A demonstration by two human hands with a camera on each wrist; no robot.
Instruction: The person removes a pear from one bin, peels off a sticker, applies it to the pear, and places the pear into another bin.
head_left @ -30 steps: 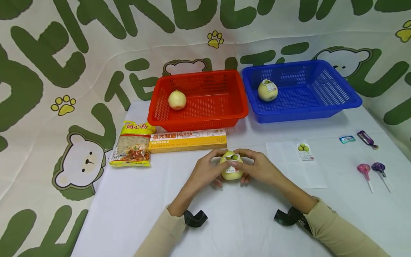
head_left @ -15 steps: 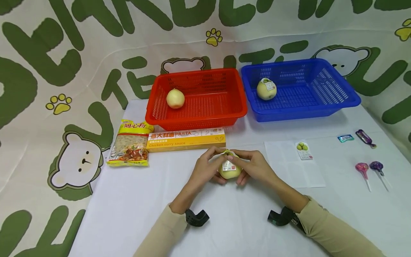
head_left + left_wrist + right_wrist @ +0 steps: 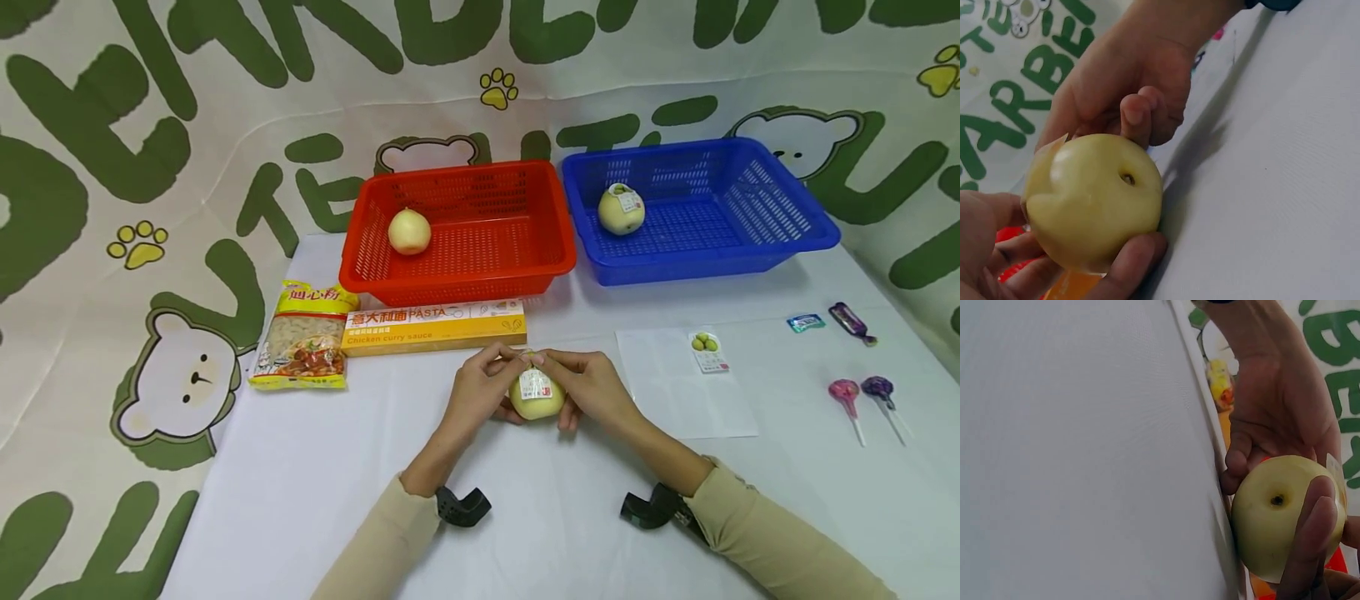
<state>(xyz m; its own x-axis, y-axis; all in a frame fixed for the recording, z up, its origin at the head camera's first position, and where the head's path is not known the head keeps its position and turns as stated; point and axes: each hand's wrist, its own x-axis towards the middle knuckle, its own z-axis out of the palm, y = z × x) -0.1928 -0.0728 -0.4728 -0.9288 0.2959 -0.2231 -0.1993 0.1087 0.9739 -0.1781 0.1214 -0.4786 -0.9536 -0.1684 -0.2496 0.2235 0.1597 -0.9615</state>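
A round pale-yellow pear (image 3: 537, 406) sits between both hands over the table, a white label (image 3: 535, 385) on its near side. My left hand (image 3: 477, 392) grips it from the left, and my right hand (image 3: 600, 390) from the right. Both thumbs meet at the label's upper edge, on top of the pear. In the left wrist view the base of the pear (image 3: 1094, 203) shows, with left fingers under it and a lifted label edge (image 3: 1052, 150). In the right wrist view right fingers (image 3: 1313, 528) lie across the pear (image 3: 1266, 537).
Behind stand a red basket (image 3: 457, 292) holding a bare pear (image 3: 409, 232) and a blue basket (image 3: 690, 268) holding a labelled pear (image 3: 621, 215). A pasta box (image 3: 435, 329) and noodle bag (image 3: 303, 337) lie left. Right are a label sheet (image 3: 675, 400), candies (image 3: 851, 321) and lollipops (image 3: 845, 392).
Both thumbs have moved up from the middle of the label to its upper edge. The pear stays held in both hands, and the head view has shifted slightly.
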